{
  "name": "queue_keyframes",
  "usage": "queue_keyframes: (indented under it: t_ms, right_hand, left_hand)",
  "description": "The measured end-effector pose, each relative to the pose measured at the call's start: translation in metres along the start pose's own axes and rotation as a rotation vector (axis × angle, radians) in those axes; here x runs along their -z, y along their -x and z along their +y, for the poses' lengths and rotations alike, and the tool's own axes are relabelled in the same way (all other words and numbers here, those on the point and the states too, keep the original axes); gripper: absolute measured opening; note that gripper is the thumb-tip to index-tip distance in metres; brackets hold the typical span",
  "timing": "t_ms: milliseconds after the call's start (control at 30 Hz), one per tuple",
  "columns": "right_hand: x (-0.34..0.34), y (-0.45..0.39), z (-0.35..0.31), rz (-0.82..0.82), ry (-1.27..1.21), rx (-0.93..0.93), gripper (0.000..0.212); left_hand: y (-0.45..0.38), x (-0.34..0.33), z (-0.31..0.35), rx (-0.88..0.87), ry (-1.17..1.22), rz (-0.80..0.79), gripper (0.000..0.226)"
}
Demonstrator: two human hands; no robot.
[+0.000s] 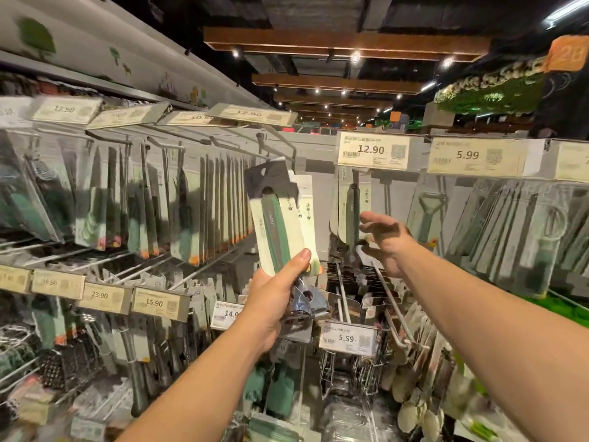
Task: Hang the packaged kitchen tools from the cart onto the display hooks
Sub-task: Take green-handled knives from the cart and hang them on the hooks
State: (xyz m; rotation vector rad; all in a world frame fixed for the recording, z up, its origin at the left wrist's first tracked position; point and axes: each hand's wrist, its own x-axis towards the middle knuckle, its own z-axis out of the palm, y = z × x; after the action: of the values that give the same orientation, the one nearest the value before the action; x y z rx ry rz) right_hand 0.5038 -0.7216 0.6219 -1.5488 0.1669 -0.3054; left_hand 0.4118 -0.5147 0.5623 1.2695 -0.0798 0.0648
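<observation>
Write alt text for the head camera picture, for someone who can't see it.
A left hand lifts green-handled packaged kitchen tools toward an empty display hook, while the open right hand reaches toward a hanging package under a 12.90 price tag.

Packaged tool (pixel 276 223): green handle, cream card, grey top.

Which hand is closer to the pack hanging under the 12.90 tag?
The right hand. Its open fingers reach right beside the hanging pack, seemingly about touching it. The left hand is lower and off to the left, gripping other packaged tools.
</observation>
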Motion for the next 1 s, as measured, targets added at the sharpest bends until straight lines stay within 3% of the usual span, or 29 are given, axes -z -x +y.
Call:
queue_keyframes:
  t_ms: [167,300,433,467,600,767,867,1000]
  right_hand:
    - [-0.008,0.010,0.009,0.063,0.160,0.175,0.031]
    - [-0.024,0.054,-0.005,-0.061,0.141,0.339,0.006]
    - [-0.038,0.091,-0.015,-0.219,0.234,0.479,0.053]
    - [-0.040,0.097,-0.015,-0.220,0.295,0.480,0.057]
    - [-0.042,0.115,-0.016,-0.177,0.421,0.420,0.058]
    - [-0.037,0.135,-0.014,-0.264,0.326,0.371,0.033]
    - [-0.034,0.147,-0.010,-0.261,0.170,0.212,0.037]
    - [-0.029,0.157,-0.006,-0.234,0.058,0.050,0.046]
  left_hand:
    - [-0.015,-0.003,-0.010,0.055,-0.038,0.020,0.141]
    - [-0.010,-0.015,-0.003,-0.014,-0.040,0.019,0.129]
    - [0.003,-0.025,0.009,-0.108,-0.069,-0.018,0.040]
    - [0.004,-0.024,0.009,-0.106,-0.090,-0.017,0.034]
    - [0.015,-0.020,0.008,-0.110,-0.107,-0.037,0.068]
    - [0.033,-0.006,0.005,-0.118,-0.089,-0.108,0.065]
    - [0.041,0.004,0.003,-0.076,-0.002,-0.118,0.065]
    - [0.056,0.009,0.006,0.015,0.033,-0.070,0.082]
